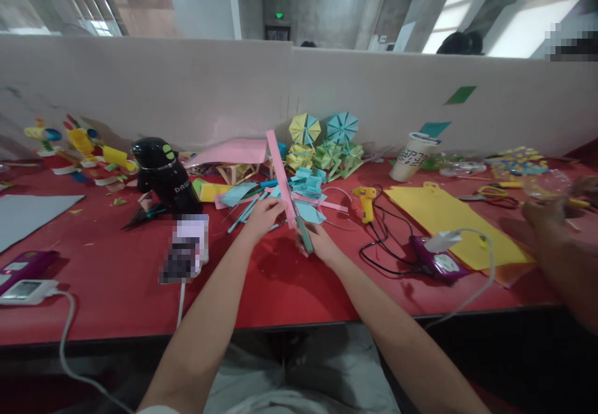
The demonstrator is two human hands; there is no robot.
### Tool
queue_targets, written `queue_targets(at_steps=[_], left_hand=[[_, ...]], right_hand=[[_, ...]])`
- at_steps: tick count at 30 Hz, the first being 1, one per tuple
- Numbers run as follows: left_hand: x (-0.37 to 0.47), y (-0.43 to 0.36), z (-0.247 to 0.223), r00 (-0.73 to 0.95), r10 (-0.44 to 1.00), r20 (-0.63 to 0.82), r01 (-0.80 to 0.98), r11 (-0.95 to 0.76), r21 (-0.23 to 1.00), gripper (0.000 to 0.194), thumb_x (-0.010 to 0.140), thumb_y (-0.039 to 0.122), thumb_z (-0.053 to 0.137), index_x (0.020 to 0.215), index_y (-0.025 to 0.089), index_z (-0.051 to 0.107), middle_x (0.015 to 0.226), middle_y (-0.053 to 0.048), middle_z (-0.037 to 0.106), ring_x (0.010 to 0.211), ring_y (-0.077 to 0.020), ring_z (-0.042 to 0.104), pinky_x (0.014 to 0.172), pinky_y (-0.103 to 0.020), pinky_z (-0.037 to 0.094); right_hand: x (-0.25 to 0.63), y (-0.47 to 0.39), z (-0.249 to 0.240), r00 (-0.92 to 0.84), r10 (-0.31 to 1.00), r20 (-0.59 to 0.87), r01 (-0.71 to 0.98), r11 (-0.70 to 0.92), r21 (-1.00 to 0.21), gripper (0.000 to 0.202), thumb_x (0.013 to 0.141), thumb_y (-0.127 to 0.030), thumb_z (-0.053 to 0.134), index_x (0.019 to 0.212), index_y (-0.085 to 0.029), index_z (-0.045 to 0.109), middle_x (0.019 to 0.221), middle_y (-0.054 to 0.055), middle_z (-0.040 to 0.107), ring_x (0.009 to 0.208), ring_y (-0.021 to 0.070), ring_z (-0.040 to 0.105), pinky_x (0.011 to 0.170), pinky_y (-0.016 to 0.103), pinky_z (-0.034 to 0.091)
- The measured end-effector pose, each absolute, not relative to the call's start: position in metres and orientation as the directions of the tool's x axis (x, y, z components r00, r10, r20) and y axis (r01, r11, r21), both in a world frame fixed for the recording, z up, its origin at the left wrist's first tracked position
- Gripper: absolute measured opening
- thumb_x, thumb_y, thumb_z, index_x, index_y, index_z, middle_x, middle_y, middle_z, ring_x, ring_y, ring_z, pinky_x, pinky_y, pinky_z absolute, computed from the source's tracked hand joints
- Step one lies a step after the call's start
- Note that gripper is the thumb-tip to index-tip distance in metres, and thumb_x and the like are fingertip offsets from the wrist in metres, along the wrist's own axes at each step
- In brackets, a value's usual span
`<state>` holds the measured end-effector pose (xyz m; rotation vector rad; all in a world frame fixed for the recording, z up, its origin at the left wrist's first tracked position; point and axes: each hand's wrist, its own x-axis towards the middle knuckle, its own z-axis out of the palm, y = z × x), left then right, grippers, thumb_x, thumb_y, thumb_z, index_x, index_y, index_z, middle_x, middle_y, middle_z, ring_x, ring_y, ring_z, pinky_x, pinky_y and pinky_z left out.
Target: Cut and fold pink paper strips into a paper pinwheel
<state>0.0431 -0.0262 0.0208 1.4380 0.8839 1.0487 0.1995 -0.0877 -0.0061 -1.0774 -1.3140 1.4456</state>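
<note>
Pink paper strip (279, 174), held upright and slightly tilted above the red table (280, 296), in front of a cluster of blue paper pieces (311, 180). Viewed remotely through the head camera, my left hand (264, 218) pinches the strip near its lower end between thumb and fingers. My right hand (320, 243) is closed around a green-handled cutting tool (304, 236), apparently scissors, whose blade end lies against or just beside the strip's lower right edge; I cannot tell whether it has entered the paper. Behind stand folded paper wheels, one yellow and blue (304, 129), one blue (342, 129). To the right are a yellow glue gun (367, 202) and yellow sheets (448, 221); to the left, a black bottle (163, 174). At the far right is another person's hand (544, 211). I judge the step in hand to be trimming or lining up a cut. Any further cut would call for a steady strip, blades square to the intended line, and my left fingertips clear of the edge.
</note>
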Motion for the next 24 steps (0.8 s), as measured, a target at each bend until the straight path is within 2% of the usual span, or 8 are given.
queue_targets(at_steps=[4,11,24], left_hand=[[0.0422,-0.0269,0.0210,0.354,0.926,0.134,-0.015,-0.137,0.990,0.031,0.073,0.044,0.068,0.062,0.017,0.058,0.054,0.002,0.057,0.050,-0.0109,0.053,0.053,-0.025,0.043],[0.0413,-0.0276,0.0230,0.354,0.927,0.121,-0.017,-0.123,0.992,0.030,0.071,0.044,0.069,0.064,0.017,0.061,0.055,0.001,0.059,0.049,-0.0110,0.054,0.053,-0.025,0.044],[0.0374,-0.0289,0.0273,0.384,0.921,0.071,-0.039,-0.061,0.997,0.029,0.068,0.041,0.073,0.061,0.016,0.060,0.054,0.000,0.059,0.050,-0.0116,0.055,0.054,-0.025,0.045]], right_hand=[[0.1985,-0.0872,-0.0043,-0.241,0.969,-0.057,-0.059,-0.073,-0.996,0.056,0.070,-0.074,0.065,0.071,-0.023,0.044,0.039,-0.006,0.046,0.032,0.0097,0.039,0.035,0.024,0.027],[0.1999,-0.0892,-0.0042,-0.260,0.965,-0.030,-0.026,-0.039,-0.999,0.052,0.075,-0.071,0.063,0.074,-0.021,0.047,0.040,-0.005,0.049,0.033,0.0096,0.042,0.037,0.023,0.028],[0.1993,-0.0916,-0.0007,-0.319,0.947,-0.045,-0.015,-0.052,-0.999,0.052,0.074,-0.070,0.065,0.079,-0.022,0.046,0.043,-0.007,0.048,0.036,0.0096,0.040,0.038,0.023,0.027]])
